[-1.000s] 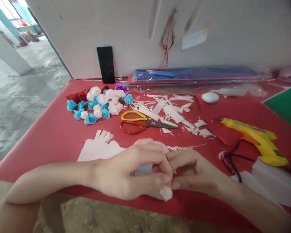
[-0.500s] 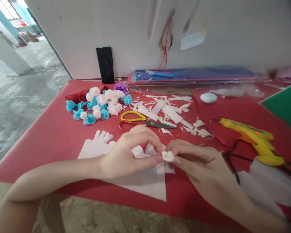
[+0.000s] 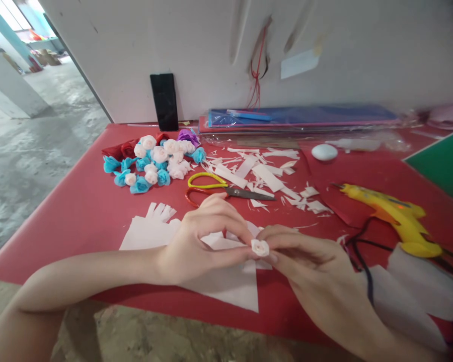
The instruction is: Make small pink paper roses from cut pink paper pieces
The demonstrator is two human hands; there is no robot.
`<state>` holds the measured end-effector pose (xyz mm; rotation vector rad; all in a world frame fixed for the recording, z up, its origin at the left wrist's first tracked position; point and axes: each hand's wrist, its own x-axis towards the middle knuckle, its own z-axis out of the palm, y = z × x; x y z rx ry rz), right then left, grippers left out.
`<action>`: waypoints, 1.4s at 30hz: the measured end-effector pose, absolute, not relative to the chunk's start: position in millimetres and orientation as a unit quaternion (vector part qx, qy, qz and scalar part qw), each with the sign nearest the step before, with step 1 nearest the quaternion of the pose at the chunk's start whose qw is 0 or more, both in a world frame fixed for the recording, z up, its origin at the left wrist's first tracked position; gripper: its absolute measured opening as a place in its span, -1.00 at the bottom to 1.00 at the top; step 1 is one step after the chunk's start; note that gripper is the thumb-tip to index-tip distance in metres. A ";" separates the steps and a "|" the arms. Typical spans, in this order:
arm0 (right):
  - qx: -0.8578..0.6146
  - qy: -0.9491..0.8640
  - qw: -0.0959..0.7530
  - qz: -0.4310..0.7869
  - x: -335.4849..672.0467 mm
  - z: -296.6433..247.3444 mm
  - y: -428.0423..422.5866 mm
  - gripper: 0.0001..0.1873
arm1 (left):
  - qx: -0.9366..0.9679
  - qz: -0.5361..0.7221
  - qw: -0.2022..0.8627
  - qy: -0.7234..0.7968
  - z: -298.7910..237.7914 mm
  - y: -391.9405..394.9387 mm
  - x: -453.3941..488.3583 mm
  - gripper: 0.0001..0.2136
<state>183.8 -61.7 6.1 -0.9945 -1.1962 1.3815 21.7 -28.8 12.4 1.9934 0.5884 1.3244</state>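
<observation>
A small white paper rose (image 3: 260, 247) is pinched between my two hands above the front of the table. My left hand (image 3: 207, 234) grips its left side between thumb and forefinger. From the right, my right hand (image 3: 311, 256) holds it with thumb and fingertips. White paper sheets (image 3: 230, 286) lie beneath the hands, partly covered by the left one. Just beyond my left hand rest scissors (image 3: 226, 190) with yellow and red handles, their blades pointing right.
Blue, white, red and purple paper flowers (image 3: 151, 161) cluster at the back left. White paper scraps (image 3: 264, 173) spread behind the scissors. A yellow glue gun (image 3: 396, 213) with a dark cord lies right, near a white egg-shaped object (image 3: 324, 152). A phone (image 3: 164, 102) leans against the wall.
Both hands have shifted very slightly with the paper rose, which now sits a little lower and further left. Everything else on the table stays in place.
</observation>
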 end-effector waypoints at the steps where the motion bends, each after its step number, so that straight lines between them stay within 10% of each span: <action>1: -0.416 -0.492 0.504 0.576 183.9 4.5 -62.1 -0.92 | 0.763 0.507 0.329 0.228 11.8 -29.2 22.1 -0.91; 42: -0.265 -0.372 0.285 0.843 181.3 -5.0 -51.3 -0.92 | 0.870 0.321 0.357 0.111 30.4 -9.9 8.3 -0.92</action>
